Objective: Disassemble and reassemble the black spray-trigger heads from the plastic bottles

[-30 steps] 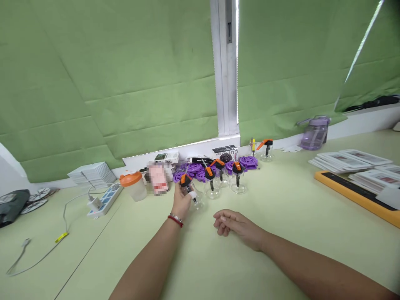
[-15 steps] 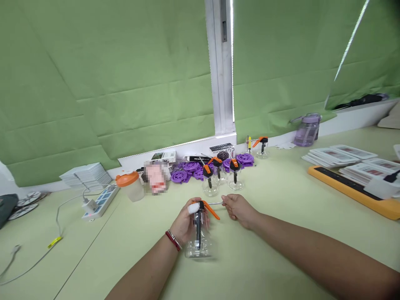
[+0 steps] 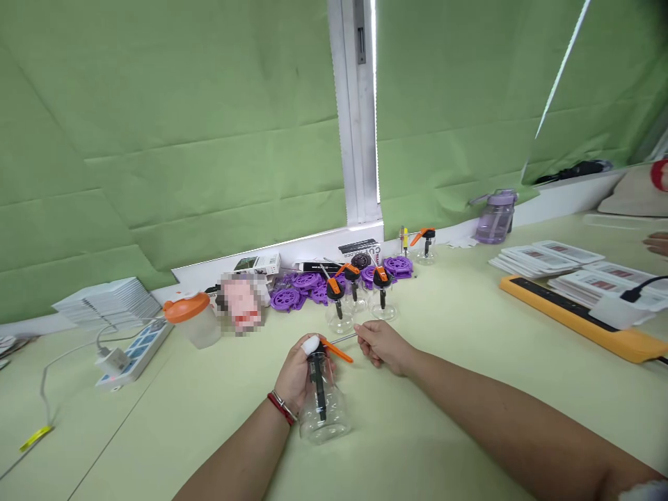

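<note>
Around the neck of a clear, flared bottle (image 3: 324, 410) with a black pump and an orange lever (image 3: 338, 350), my left hand (image 3: 296, 376) is closed, a white covering (image 3: 310, 346) on its thumb tip. My right hand (image 3: 383, 346) pinches the end of the thin metal rod (image 3: 344, 338) reaching sideways from the bottle's top. The bottle is in front of me, over the near middle of the pale green worktop (image 3: 417, 438), its base slightly tilted; I cannot tell whether it touches the surface.

Just beyond my hands, three similar bottles (image 3: 383, 299) stand close together, before a heap of purple plastic openwork pieces (image 3: 305, 282). To the left come a blurred pink object (image 3: 241, 303), a translucent cup with an orange lid (image 3: 198, 323) and a white-and-blue power strip (image 3: 136, 353). On the right, a fourth similar bottle (image 3: 427, 249) stands near a yellow-handled tool (image 3: 405, 240). Farther right are a purple transparent jug (image 3: 495, 219), stacks of white printed cards (image 3: 543, 261) and a long orange-and-black bar (image 3: 574, 313). At the right edge, another person's hand (image 3: 657, 243) is partly visible.
</note>
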A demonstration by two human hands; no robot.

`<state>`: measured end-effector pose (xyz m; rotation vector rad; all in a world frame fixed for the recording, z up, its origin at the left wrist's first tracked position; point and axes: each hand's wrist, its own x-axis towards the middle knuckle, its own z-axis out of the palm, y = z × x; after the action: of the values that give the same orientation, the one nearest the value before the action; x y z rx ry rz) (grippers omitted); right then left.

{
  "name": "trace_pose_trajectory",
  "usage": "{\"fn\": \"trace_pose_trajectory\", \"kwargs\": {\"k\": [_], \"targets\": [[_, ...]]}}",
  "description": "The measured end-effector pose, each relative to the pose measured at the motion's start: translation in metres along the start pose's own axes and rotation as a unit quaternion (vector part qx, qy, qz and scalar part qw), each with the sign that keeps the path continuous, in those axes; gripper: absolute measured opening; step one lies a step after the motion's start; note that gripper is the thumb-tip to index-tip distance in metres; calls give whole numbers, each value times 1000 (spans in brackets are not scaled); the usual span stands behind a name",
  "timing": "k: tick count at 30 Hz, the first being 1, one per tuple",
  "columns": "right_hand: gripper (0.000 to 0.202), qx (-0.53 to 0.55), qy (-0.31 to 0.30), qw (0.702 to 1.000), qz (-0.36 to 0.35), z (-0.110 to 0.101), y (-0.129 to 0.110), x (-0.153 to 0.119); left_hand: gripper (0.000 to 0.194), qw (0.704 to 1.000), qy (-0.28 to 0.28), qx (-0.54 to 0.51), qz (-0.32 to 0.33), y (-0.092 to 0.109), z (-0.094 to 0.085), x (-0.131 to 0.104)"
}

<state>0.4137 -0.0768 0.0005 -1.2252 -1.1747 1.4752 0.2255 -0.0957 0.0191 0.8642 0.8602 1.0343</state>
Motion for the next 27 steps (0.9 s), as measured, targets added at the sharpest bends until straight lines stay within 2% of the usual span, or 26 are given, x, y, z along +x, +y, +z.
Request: {"fn": "trace_pose_trajectory", "kwargs": {"k": [4,7,10,12,16,18,22,24,27], "targets": [[35,30,-2,998,-54,-4,3,0,23,1000,-3,0,-7,1,-1,0],[36,53,-28,994,-88,-8,5,0,21,1000,4,1,-11,1,-3,0],[38,42,-51,997,-50,-9,3,0,20,1000,8,-4,-11,2,-5,-1],[38,30,-40,998,-23,-9,1,1,19,1000,9,-8,-13,3,-5,-1],[28,59,-44,996,-40,-9,-1,2,20,1000,13,-16,-15,3,-5,0],[28,71,-50,996,-34,-9,0,3,20,1000,8,-21,-14,3,-6,1],[30,55,-13,998,-35,-10,1,5,20,1000,5,-21,-18,3,-6,2],[27,70,-23,996,-49,-10,0,6,20,1000,11,-20,-19,3,-7,2],[29,74,-27,996,-32,-9,-1,5,19,1000,12,-21,-18,2,-7,2]]}}
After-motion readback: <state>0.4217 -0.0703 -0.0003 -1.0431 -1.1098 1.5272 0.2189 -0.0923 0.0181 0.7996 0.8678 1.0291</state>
